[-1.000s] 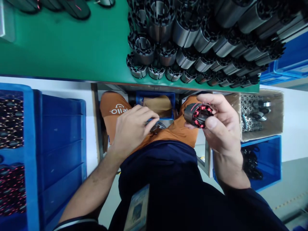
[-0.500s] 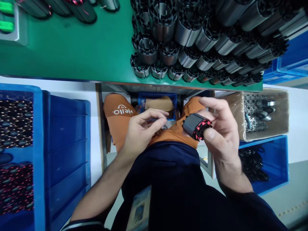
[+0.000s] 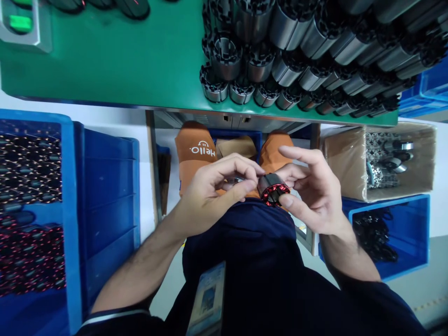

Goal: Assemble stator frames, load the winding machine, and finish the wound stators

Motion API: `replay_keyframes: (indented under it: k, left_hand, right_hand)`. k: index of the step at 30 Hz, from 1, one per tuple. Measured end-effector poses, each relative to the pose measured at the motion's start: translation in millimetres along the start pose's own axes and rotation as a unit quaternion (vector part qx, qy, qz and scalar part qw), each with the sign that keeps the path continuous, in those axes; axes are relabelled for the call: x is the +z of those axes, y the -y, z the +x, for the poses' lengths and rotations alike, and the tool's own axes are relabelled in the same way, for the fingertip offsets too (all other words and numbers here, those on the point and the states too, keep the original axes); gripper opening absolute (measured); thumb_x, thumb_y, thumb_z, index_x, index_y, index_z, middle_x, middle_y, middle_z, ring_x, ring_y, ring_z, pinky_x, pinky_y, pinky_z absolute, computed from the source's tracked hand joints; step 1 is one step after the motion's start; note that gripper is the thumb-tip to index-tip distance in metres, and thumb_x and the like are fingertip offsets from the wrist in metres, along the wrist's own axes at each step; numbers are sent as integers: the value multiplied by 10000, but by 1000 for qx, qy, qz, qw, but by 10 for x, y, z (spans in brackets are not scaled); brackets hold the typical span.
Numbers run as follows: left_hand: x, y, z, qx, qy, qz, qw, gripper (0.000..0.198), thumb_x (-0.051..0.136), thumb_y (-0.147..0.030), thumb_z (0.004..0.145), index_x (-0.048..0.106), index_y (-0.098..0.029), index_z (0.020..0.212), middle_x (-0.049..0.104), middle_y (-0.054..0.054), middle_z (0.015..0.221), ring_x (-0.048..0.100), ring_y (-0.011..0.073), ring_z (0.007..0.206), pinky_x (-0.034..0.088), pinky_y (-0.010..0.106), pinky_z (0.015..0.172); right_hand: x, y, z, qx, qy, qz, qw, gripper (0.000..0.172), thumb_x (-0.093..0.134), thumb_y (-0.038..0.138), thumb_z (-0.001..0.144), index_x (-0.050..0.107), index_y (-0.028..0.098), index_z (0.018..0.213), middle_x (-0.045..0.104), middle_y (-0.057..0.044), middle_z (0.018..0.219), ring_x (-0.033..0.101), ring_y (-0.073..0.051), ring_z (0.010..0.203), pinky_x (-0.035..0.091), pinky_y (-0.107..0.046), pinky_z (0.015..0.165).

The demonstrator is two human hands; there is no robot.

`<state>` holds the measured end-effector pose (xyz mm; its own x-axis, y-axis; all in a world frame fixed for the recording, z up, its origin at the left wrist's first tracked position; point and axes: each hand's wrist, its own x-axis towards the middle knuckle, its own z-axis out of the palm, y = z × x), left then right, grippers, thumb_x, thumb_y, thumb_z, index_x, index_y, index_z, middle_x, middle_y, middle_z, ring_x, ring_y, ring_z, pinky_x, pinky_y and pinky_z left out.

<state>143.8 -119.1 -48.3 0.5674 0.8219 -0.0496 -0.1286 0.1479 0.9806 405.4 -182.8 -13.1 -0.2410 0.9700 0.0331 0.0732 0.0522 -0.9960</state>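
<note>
A dark cylindrical core with red windings [image 3: 272,189] is held above my lap, its red-wound end turned toward me. My right hand [image 3: 313,189] grips it from the right, with the thumb at its lower edge. My left hand [image 3: 220,191] is at its left side, fingers bent and thumb and fingertips close to the core. A small shiny metal piece [image 3: 234,180] shows partly between the fingers of my left hand; most of it is hidden.
Rows of metal cores [image 3: 287,67] stand on the green table [image 3: 122,60]. On the left, a blue crate [image 3: 73,210] holds wound cores. At right are a cardboard box [image 3: 345,163] of metal parts and a blue bin [image 3: 416,238] with black parts.
My hands have come together. The core has moved slightly left, and its wound end now faces more toward me. The table and boxes appear shifted right and slightly up in view.
</note>
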Motion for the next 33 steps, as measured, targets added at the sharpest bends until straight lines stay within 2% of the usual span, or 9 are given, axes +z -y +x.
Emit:
replay_keyframes:
  k: [4,7,10,16,18,21,25,29,33]
  left_hand:
    - [-63,317,-15,-61,-60,-4,996,308,863,-489,1145,803,-207,1037,898,96,1194,864,207,980,694,288,737]
    - [-71,250,-42,45,-117,42,991,367,994,-471,1061,703,-258,1131,897,73,1329,882,262,1275,744,429,1069]
    - [16,-6,-97,191,-85,148,967,690,1169,-435,880,651,-313,1318,861,64,1498,816,309,1513,633,549,1375]
    - [164,-121,-184,194,-96,187,958,687,1080,-355,1005,647,-372,1538,897,11,1387,952,247,1219,810,332,974]
    - [152,-66,-184,229,-104,186,950,746,1087,-372,998,665,-341,1612,898,43,1439,957,257,1216,818,311,972]
    - [128,-37,-161,265,-108,234,929,687,1034,-369,1058,707,-312,1659,906,65,1503,957,253,1216,818,337,1052]
    - [87,-80,-135,298,-136,332,885,405,1023,-392,1060,851,-326,1421,967,-24,1259,957,204,1003,794,300,830]
    - [22,-84,-163,271,-186,358,874,309,1015,-526,1042,900,-372,1285,962,-70,1163,927,196,932,764,374,793]
    - [16,-86,-186,180,-186,365,894,375,880,-698,1117,907,-404,1348,955,-60,1223,927,245,1026,760,480,900]
  right_hand:
    - [-8,16,-15,-6,-29,16,999,670,900,329,1125,655,376,1748,866,-54,1190,895,-247,1002,787,-369,862]
    - [26,41,24,5,-47,12,999,648,916,307,1119,689,386,1721,863,-30,1140,868,-213,949,763,-334,855]
    - [91,21,71,14,-43,19,999,658,929,281,1109,696,386,1715,864,-17,1159,864,-194,971,752,-319,891]
    - [175,-7,122,39,10,32,999,718,922,310,1119,647,414,1774,847,7,1119,864,-190,994,744,-310,894]
    - [188,26,143,31,3,6,1000,744,994,282,1056,712,415,1732,854,-1,1200,860,-190,1057,739,-294,890]
    - [203,73,190,-15,-53,-80,995,492,1100,254,941,937,360,1393,854,-23,1201,824,-205,1079,722,-307,856]
    - [170,57,251,-73,-129,-111,983,94,1046,281,1017,972,325,1054,850,-13,946,767,-207,858,676,-387,811]
    - [122,-14,256,-102,-286,-60,951,86,973,409,1093,959,343,1040,803,4,895,745,-211,845,656,-401,841]
    - [206,-49,159,-92,-216,-111,966,230,1047,424,996,974,381,1210,857,-49,1036,790,-288,1000,698,-485,928]
